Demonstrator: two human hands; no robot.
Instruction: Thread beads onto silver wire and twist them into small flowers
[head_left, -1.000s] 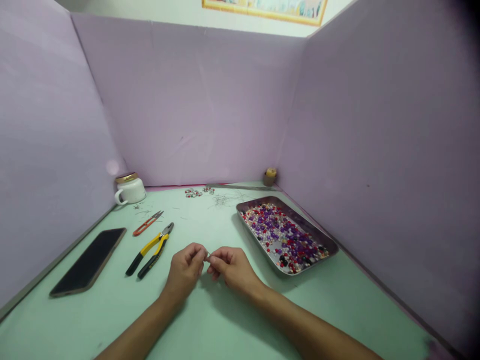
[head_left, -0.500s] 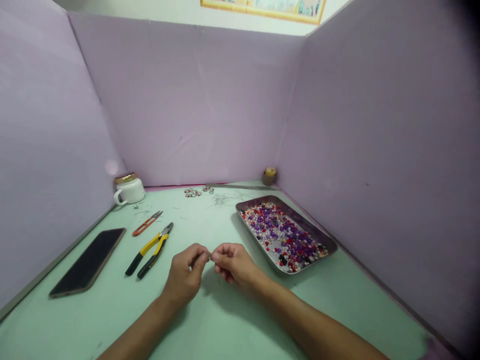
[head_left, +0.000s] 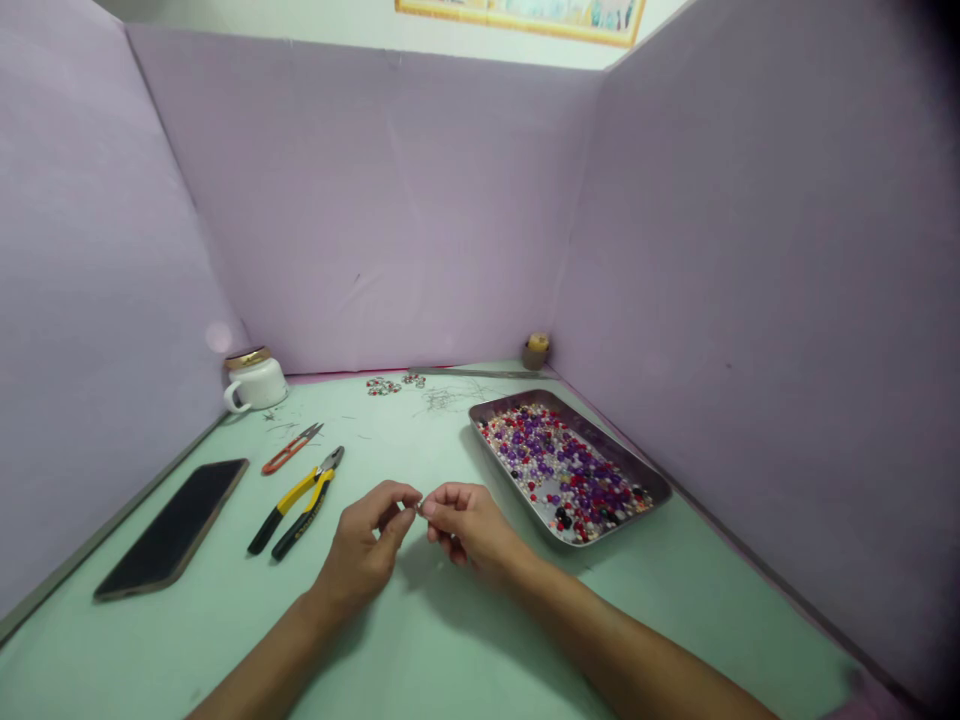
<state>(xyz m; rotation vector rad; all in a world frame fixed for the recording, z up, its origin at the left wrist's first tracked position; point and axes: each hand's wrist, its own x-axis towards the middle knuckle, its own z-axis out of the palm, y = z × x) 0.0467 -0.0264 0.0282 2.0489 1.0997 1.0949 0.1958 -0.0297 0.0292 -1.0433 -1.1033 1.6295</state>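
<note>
ok, the head view is all there is here, so where's the thing being worked on?

smack between the two sets of fingertips, up off the bench [head_left: 420, 640]. it's a tiny piece [head_left: 420, 509], mostly covered, so i can't say if it's a bead, a wire or both.

and the fingers?

right hand [head_left: 474, 526] looks to have thumb and forefinger pinching it. left hand [head_left: 366, 548] has thumb and forefinger curved toward it from the other side; can't tell if they're gripping or just up close.

which hand's nearer then, and which way does it point?

the right, i'd say, since it sits at those tips. from the left fingers it lies just off to the right. long axis? too small to tell.

anything else around?

metal tray [head_left: 615, 450] of loose beads [head_left: 559, 460] off to the right, closer to the right hand. yellow-and-black pliers [head_left: 298, 490] lie on the left hand's side, handles toward the near side, orange snips [head_left: 289, 452] just beyond. thin wires [head_left: 450, 399] and beaded rings [head_left: 383, 387] are well apart, near the back panel [head_left: 375, 220].
</note>
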